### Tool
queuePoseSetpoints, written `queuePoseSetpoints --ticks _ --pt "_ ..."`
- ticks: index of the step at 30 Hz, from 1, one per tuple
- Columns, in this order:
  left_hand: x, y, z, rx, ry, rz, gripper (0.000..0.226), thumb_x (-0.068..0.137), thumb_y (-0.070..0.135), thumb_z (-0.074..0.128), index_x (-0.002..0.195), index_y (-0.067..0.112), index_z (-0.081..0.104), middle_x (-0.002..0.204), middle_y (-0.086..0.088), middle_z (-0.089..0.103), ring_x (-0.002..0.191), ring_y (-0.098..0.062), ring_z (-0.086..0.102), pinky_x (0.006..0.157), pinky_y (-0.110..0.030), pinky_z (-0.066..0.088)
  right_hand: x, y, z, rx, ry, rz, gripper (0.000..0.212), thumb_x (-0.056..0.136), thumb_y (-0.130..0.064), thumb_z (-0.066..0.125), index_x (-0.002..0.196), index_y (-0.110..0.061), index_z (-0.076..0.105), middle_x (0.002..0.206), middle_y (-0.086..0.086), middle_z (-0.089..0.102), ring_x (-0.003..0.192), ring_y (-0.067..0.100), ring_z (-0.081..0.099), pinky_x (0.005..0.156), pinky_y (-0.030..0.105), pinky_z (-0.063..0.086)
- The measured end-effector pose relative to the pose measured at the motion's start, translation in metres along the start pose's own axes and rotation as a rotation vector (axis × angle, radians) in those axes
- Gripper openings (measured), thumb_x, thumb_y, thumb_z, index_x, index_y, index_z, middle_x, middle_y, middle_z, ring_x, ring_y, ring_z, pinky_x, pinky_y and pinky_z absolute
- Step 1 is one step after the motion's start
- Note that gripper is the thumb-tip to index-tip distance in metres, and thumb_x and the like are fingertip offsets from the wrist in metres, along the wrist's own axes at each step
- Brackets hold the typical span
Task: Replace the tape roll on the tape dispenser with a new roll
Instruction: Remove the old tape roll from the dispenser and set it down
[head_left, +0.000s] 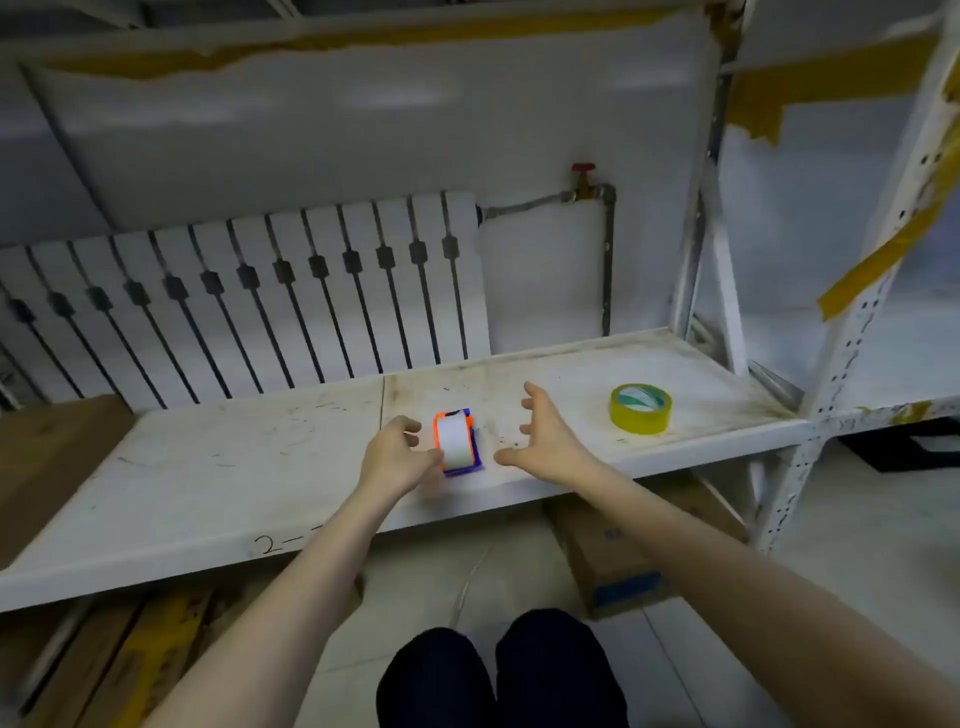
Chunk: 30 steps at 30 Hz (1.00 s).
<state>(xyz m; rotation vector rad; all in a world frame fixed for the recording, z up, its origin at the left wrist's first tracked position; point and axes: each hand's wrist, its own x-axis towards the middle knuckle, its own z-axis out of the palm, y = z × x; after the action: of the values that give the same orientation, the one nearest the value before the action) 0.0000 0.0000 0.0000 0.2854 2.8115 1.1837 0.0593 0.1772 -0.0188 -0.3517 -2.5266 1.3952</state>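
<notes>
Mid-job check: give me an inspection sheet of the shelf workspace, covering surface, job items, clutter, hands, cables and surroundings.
Surface: white shelf, scuffed and stained, with handwriting on the front edge.
Job's things: tape dispenser, orange and purple, with a white roll on it, near the front edge; yellow tape roll lying flat to the right, apart from it.
Clutter: nothing seen on the shelf.
Hands: left hand at the dispenser's left side, contact unclear from blur; right hand open, empty, just right of it.
Cables: nothing seen.
Surroundings: radiator and pipe with red valve behind; cardboard box on the floor below.
</notes>
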Motion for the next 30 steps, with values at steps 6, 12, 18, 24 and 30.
queuePoseSetpoints --ticks 6,12,18,24,30 --pt "0.056 -0.006 0.029 -0.2 -0.069 -0.171 0.04 0.086 0.027 0.062 0.119 0.006 0.053 0.107 -0.006 0.058 0.102 -0.027 0.057 0.085 -0.032 0.043 0.045 0.035 0.008 -0.125 -0.091 0.066 0.064 0.082 -0.018 0.068 0.138 -0.011 0.038 0.14 0.009 0.048 0.116 0.024 0.057 0.09 0.028 0.048" --pt "0.083 -0.016 0.052 -0.318 -0.1 -0.274 0.029 0.09 0.025 0.053 0.065 0.016 0.045 0.073 -0.012 0.044 0.074 -0.025 0.046 0.068 -0.033 0.037 0.069 0.059 0.04 -0.236 -0.219 -0.058 0.034 0.086 -0.019 0.063 0.119 -0.013 0.06 0.12 0.005 0.063 0.099 0.021 0.063 0.089 0.032 0.052" --pt "0.093 -0.015 0.055 -0.428 -0.114 -0.292 0.03 0.093 0.012 0.054 0.064 0.013 0.049 0.066 -0.006 0.048 0.058 -0.018 0.043 0.055 -0.026 0.033 0.074 0.074 0.055 -0.266 -0.213 -0.15 0.015 0.085 -0.022 0.066 0.096 -0.013 0.07 0.101 0.004 0.068 0.088 0.017 0.065 0.083 0.031 0.054" --pt "0.095 -0.003 0.048 -0.584 -0.061 -0.309 0.022 0.092 0.018 0.057 0.071 0.014 0.053 0.072 -0.005 0.052 0.062 -0.017 0.043 0.063 -0.03 0.034 0.066 0.083 0.055 -0.27 -0.128 -0.2 0.011 0.085 -0.021 0.066 0.091 -0.012 0.064 0.092 0.006 0.071 0.085 0.018 0.066 0.072 0.022 0.051" --pt "0.091 0.012 0.033 -0.634 -0.036 -0.273 0.012 0.091 0.025 0.059 0.087 0.014 0.059 0.081 -0.001 0.059 0.075 -0.017 0.05 0.061 -0.026 0.034 0.055 0.078 0.043 -0.392 -0.181 -0.359 0.023 0.091 -0.022 0.059 0.109 -0.009 0.065 0.113 0.007 0.067 0.109 0.017 0.059 0.086 0.026 0.051"
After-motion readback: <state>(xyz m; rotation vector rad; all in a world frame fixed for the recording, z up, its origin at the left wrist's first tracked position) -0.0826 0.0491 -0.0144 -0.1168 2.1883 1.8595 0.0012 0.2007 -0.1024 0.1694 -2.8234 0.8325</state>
